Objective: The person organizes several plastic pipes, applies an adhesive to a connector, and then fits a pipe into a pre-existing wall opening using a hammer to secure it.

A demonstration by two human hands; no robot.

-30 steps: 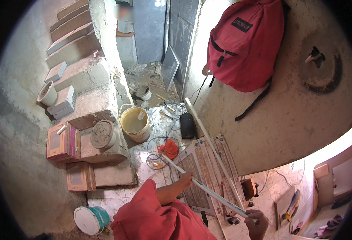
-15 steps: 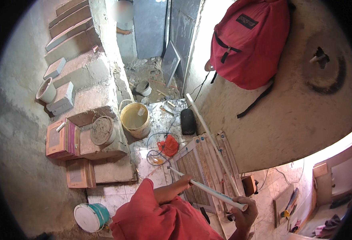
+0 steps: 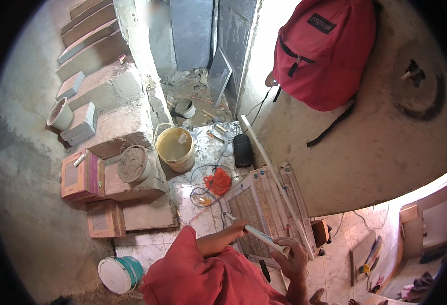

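Note:
My left hand [image 3: 240, 227] grips a white plastic pipe [image 3: 261, 235] near its far part, my arm in a red sleeve reaching across from the lower middle. My right hand [image 3: 292, 256] is closed round the pipe's near end, the round opening showing by my fingers. The pipe slants down to the right over stacked long panels [image 3: 248, 203] lying on the tiled floor [image 3: 181, 220]. A longer white pipe [image 3: 262, 158] leans lengthwise over those panels, apart from the one I hold. A red plastic bag [image 3: 216, 180] and coiled cables lie beyond my left hand.
Concrete stairs [image 3: 84, 38] at left hold tile boxes [image 3: 75, 179] and buckets [image 3: 132, 164]. A yellowish bucket [image 3: 176, 150] and a teal one [image 3: 129, 272] stand on the floor. A red backpack [image 3: 326, 60] hangs on the right wall. A blurred person [image 3: 156, 16] is by the far doorway.
The held pipe has shifted up and leftward, foreshortened, as my right hand moved up and left toward my left hand. The far person's arm no longer shows.

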